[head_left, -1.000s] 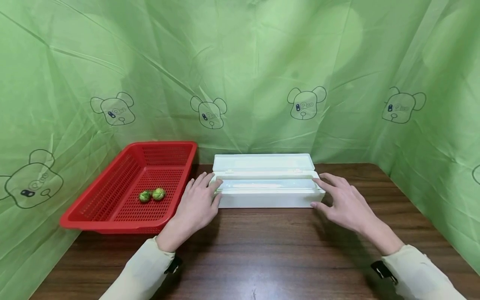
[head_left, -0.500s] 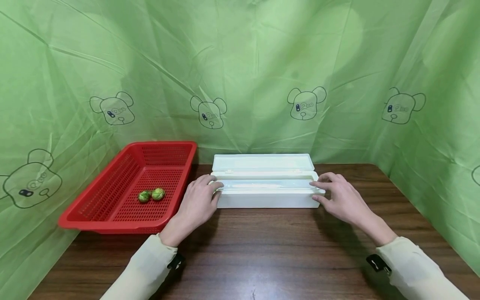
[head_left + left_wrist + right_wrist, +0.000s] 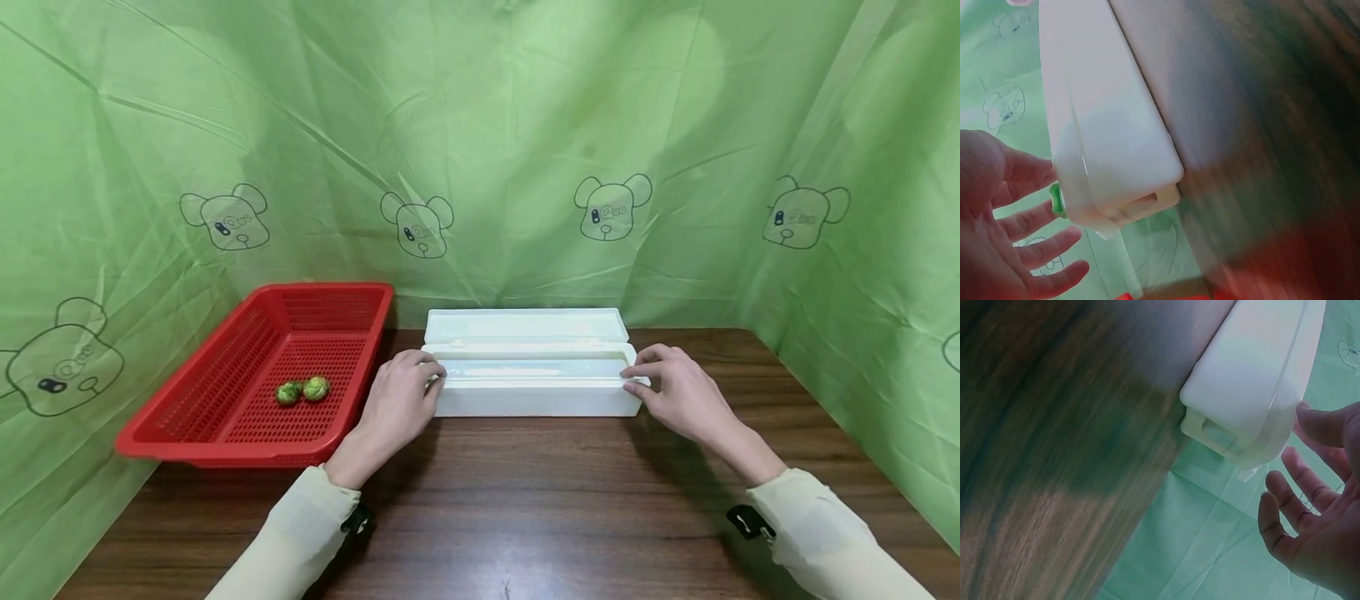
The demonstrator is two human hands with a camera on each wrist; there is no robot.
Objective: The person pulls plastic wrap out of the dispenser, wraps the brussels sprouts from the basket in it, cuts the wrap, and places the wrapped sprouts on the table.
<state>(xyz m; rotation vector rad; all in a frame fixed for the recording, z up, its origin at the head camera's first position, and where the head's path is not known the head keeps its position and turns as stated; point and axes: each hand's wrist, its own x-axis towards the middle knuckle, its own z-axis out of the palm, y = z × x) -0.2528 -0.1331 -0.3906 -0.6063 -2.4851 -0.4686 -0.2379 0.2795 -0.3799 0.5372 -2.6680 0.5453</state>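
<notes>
A long white plastic wrap dispenser (image 3: 536, 402) lies on the table with its lid (image 3: 525, 326) tipped back. Clear plastic wrap (image 3: 532, 368) shows across its opening. At the left end, my left hand (image 3: 396, 402) pinches the wrap's front edge between thumb and forefinger. My right hand (image 3: 678, 392) does the same at the right end, thumb just under the forefinger. The other fingers of both hands spread loosely, as the wrist views show. A small green piece (image 3: 1057, 200) sits at the dispenser's left end, beside the left fingers.
Left of the dispenser stands a red perforated basket (image 3: 225, 454), close to my left forearm. Two Brussels sprouts (image 3: 316, 388) lie inside it. A green printed curtain (image 3: 510, 167) hangs behind and at both sides of the brown wooden table (image 3: 540, 492).
Both hands have closed in at the dispenser's ends, thumbs drawing up to the forefingers. The right hand has shifted slightly left. The dispenser, basket and sprouts look the same.
</notes>
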